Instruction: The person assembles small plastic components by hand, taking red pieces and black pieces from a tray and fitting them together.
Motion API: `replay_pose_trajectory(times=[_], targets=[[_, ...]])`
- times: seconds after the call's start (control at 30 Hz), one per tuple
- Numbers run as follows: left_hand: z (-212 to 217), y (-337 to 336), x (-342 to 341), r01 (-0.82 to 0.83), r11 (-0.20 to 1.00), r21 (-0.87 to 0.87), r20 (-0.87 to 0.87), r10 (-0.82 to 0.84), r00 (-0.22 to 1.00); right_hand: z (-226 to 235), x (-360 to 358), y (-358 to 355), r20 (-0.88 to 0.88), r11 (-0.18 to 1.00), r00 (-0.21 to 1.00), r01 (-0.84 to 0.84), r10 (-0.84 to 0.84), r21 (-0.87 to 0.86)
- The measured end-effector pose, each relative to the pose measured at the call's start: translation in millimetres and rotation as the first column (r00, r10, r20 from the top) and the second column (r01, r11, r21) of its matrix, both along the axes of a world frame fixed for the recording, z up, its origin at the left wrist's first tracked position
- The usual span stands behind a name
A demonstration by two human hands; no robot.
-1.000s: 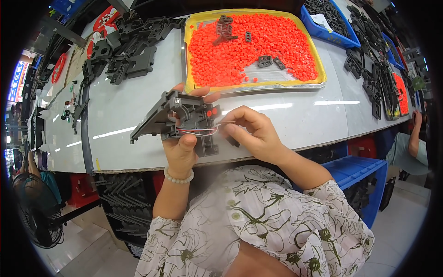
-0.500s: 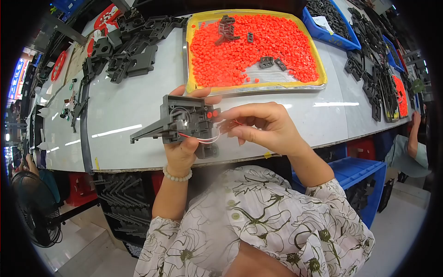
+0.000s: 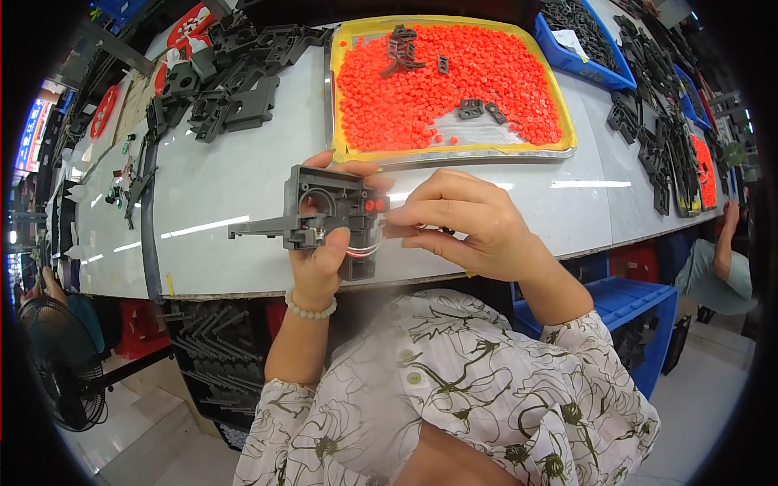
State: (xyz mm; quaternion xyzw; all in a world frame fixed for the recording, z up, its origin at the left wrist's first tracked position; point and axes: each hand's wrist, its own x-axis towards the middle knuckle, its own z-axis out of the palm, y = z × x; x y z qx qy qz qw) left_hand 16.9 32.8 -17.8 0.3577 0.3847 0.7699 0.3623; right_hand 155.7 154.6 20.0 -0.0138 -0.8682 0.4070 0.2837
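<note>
My left hand is closed round a dark grey plastic housing, thumb on its lower front and fingertips showing behind its top edge. The housing has a round recess, a long arm sticking out to the left and two small red caps at its right side. Thin red and white wires run from under my left thumb toward the right. Just right of the housing, my right hand pinches the wires near their end. A small part at those fingertips is mostly hidden.
Beyond my hands lies a yellow-rimmed tray of red caps with several dark parts. Grey housings pile up at the far left. A blue bin of dark parts stands far right. Below the table are a blue crate and a fan.
My left thumb has moved up onto the housing and presses over the wires. The housing has tilted slightly, levelling its long arm. My right fingers have shifted a little to the right.
</note>
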Motion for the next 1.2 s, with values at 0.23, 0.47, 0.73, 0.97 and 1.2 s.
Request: replay_pose_trajectory(times=[0.23,0.47,0.73,0.97,1.2], targets=[[6,-1,8,-0.028,0.997,-0.071,-0.057,0.024,0.998,-4,-6,-1,-0.05,0.998,0.998,0.042,-0.04,0.036],[4,-1,11,-0.071,0.994,-0.084,-0.065,0.065,0.996,-2,-5,-6,-0.018,0.99,0.994,0.114,-0.112,0.083],[3,0,8,-0.027,0.996,-0.083,-0.023,0.025,0.999,0,-6,-9,-0.049,0.991,0.993,0.114,-0.111,0.07],[-9,-1,-2,0.03,1.0,0.0,0.106,-0.03,0.994,19,-3,-8,-0.022,0.997,0.999,-0.025,0.024,-0.079],[-9,-1,-1,0.08,0.997,0.024,0.214,-0.083,0.973,42,-11,-10,-0.03,0.975,0.98,-0.199,0.198,-0.096]])
